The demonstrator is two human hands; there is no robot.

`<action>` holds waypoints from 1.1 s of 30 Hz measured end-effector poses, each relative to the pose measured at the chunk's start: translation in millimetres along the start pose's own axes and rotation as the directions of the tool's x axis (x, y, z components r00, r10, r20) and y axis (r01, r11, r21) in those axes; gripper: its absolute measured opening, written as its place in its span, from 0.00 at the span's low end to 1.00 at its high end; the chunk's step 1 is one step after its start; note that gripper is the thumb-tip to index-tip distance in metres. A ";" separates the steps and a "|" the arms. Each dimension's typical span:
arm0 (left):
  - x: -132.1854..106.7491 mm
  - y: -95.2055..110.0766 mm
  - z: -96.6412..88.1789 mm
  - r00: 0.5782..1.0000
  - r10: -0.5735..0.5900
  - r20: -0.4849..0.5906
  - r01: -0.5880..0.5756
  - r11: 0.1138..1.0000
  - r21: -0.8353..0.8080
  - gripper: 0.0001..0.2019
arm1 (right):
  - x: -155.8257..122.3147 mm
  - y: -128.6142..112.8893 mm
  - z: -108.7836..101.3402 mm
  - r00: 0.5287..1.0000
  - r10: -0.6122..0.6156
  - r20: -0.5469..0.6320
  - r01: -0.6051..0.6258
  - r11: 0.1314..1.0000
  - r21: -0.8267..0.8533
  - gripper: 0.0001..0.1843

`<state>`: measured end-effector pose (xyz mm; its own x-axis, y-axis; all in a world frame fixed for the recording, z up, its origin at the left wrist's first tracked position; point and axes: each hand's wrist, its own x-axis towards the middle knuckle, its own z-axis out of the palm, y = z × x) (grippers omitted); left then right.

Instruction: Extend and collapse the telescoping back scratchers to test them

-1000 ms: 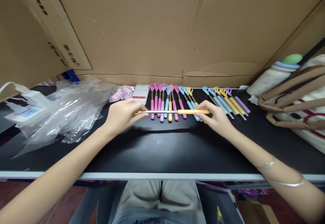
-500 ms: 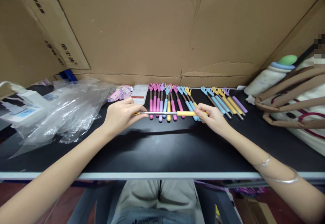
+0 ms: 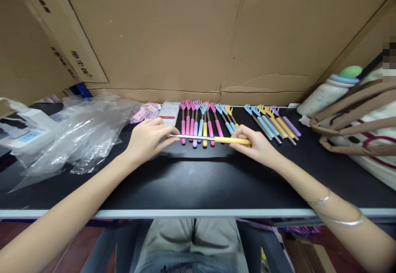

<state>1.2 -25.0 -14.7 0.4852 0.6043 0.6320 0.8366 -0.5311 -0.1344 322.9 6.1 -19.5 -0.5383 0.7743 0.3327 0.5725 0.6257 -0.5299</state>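
I have the yellow-handled scratcher [image 3: 209, 138] held level above the desk [image 3: 198, 186], its bright metal rod toward the left hand and its soft-looking handle toward the right. The left hand [image 3: 147, 139] pinches the rod end between thumb and fingers, closed right down; the clawed head is probably tucked inside that grip, but the fingers hide most of it from me. The right hand [image 3: 258, 145] is closed too, its thumb and fingertips clasping the far part of the yellow handle.

Directly beyond the rod I see a row of scratchers [image 3: 187, 128] in pink, purple, blue and yellow, heads toward the cardboard wall [image 3: 167, 34]. The right hand covers the near ends of the last few, so that side is the tightest. Off to the right a second group of scratchers [image 3: 282, 128] lies slanted, near that wrist.

Past the left hand sit a phone [image 3: 169, 114] and some pink cards [image 3: 145, 113]. Farther left, crumpled clear bags [image 3: 93, 128] spread across the desk, partly over a white power strip [image 3: 27, 135]. At my far right a white bottle [image 3: 324, 95] leans beside a cloth bag [image 3: 343, 139] with brown straps.
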 end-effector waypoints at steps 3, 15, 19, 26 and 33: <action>-0.2 -1.0 0.4 1.000 0.014 0.008 -0.014 1.000 -0.020 0.15 | -0.5 2.1 -0.5 1.000 -0.016 0.013 0.016 1.000 -0.004 0.14; -0.7 -3.2 2.0 0.996 0.084 -0.022 -0.085 0.996 -0.023 0.14 | 2.6 0.8 -2.4 0.998 -0.060 0.008 0.060 0.996 -0.066 0.13; -1.9 -1.6 2.8 0.994 0.105 -0.033 -0.106 0.994 -0.019 0.13 | 3.5 0.2 -3.1 0.997 -0.062 0.042 0.064 0.997 -0.044 0.13; -2.3 0.8 5.3 0.989 0.136 -0.063 -0.137 0.991 -0.002 0.12 | 4.5 0.0 -2.6 0.994 -0.070 0.087 0.074 0.996 -0.041 0.17; -0.2 4.7 3.1 0.997 0.071 -0.033 -0.071 0.997 -0.001 0.14 | 2.3 -3.6 -5.8 0.997 0.033 0.075 -0.035 0.999 0.019 0.15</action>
<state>5.8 -25.8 -17.8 0.5345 0.5449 0.6461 0.7998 -0.5732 -0.1783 323.2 6.2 -12.3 -0.5640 0.7854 0.2550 0.5789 0.5962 -0.5563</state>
